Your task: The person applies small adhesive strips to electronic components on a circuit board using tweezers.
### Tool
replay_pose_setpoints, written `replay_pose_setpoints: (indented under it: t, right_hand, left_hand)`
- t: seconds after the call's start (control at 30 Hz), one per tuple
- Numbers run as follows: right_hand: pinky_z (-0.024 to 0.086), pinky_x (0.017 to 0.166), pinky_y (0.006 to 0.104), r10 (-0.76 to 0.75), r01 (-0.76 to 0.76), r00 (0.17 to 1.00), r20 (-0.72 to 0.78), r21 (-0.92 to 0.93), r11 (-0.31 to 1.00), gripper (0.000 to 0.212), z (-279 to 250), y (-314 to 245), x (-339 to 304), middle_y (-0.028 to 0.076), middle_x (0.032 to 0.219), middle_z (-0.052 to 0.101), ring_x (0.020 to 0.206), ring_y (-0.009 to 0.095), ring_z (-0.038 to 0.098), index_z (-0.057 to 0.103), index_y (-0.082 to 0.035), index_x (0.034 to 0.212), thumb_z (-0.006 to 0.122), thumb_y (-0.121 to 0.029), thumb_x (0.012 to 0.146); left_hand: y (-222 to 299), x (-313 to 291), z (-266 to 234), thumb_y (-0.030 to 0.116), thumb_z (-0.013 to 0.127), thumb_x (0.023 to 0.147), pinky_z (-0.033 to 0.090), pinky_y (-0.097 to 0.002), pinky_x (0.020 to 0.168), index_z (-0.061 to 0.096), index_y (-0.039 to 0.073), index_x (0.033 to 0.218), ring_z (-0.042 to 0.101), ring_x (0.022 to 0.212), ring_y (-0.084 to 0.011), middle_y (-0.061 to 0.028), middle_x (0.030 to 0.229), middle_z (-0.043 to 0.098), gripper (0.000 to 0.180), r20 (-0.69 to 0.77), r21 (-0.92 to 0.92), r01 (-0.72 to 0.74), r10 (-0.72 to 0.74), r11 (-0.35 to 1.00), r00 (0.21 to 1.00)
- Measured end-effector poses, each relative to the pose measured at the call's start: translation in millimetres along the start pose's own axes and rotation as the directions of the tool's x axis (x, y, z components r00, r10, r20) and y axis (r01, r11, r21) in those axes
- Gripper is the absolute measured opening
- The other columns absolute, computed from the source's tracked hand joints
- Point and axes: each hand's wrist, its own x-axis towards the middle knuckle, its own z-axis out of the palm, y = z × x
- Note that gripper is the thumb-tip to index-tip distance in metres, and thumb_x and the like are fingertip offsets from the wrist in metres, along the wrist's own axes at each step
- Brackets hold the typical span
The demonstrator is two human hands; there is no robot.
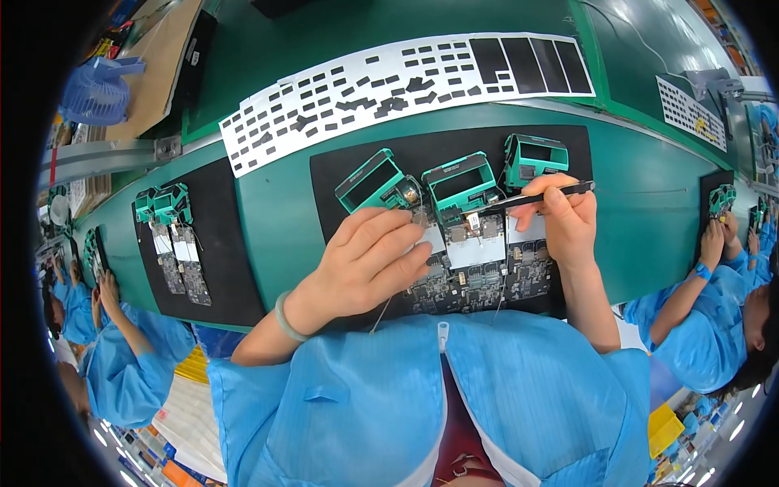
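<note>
My right hand (568, 223) grips a pair of dark tweezers (531, 198), their thin tips pointing left at the lower edge of the middle green housing (458, 174). My left hand (365, 256) is closed, its curled fingers at the lower end of the left green housing (369, 183); the thumb and anything pinched are hidden. A third green housing (535, 154) lies at the right, just beyond my right hand. Below the housings are white panels (477, 253) and populated circuit boards (479, 284), partly under my left hand. All rest on a black mat (329, 166).
A white sheet (268, 122) with several small black stickers lies beyond the mat. On another black mat (219, 235) at left sit more green housings (166, 203) with boards. A blue fan (97, 89) stands far left. Co-workers in blue (698, 325) sit on both sides.
</note>
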Motion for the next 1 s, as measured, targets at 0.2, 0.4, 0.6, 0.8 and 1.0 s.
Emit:
replay_pose_setpoints:
  t: [0.2,0.4,0.6,0.8,1.0]
  right_hand:
    - [0.046,0.053,0.0292,-0.003,0.003,1.000,0.008,-0.025,1.000,0.025,2,-4,4,0.019,0.072,0.059,0.055,0.021,0.057,0.054,0.005,0.087,0.048,-0.019,0.085]
    - [0.046,0.053,0.0292,0.002,-0.001,1.000,0.012,-0.038,0.999,0.025,2,-2,5,0.019,0.072,0.059,0.056,0.021,0.057,0.054,0.005,0.087,0.048,-0.019,0.085]
    - [0.047,0.054,0.0294,0.017,-0.018,1.000,-0.004,-0.047,0.999,0.025,2,-3,6,0.017,0.070,0.059,0.055,0.021,0.057,0.054,0.005,0.087,0.048,-0.019,0.085]
    - [0.046,0.055,0.0292,0.039,-0.039,0.999,0.004,-0.029,0.999,0.025,-1,-5,7,0.016,0.069,0.059,0.054,0.020,0.057,0.053,0.004,0.086,0.048,-0.020,0.084]
    - [0.045,0.054,0.0281,0.050,-0.050,0.999,0.017,-0.001,0.999,0.025,-2,-5,7,0.018,0.069,0.059,0.054,0.020,0.057,0.053,0.004,0.087,0.048,-0.020,0.084]
  left_hand:
    - [0,-1,2,0.013,0.066,0.064,0.041,-0.0372,0.074,0.059,0.003,0.085,0.052,0.089,-0.0261,-0.0088,0.093,0.054,0.024,-0.006,0.006,-0.008,0.008,1.000,1.000]
    - [-1,-2,3,0.012,0.066,0.063,0.041,-0.0374,0.074,0.059,0.004,0.085,0.052,0.089,-0.0260,-0.0087,0.093,0.055,0.025,-0.018,0.017,0.005,-0.005,1.000,1.000]
    - [0,-2,4,0.012,0.067,0.061,0.041,-0.0377,0.074,0.059,0.004,0.086,0.052,0.089,-0.0261,-0.0084,0.093,0.055,0.027,-0.023,0.015,0.016,-0.016,1.000,1.000]
    - [-1,1,6,0.011,0.067,0.060,0.040,-0.0377,0.074,0.059,0.005,0.085,0.052,0.088,-0.0260,-0.0082,0.093,0.055,0.028,-0.038,0.002,0.003,-0.003,1.000,0.999]
    - [-1,4,10,0.010,0.068,0.059,0.040,-0.0378,0.074,0.058,0.005,0.084,0.052,0.088,-0.0260,-0.0072,0.091,0.056,0.027,-0.061,0.000,0.037,-0.037,0.999,0.997]
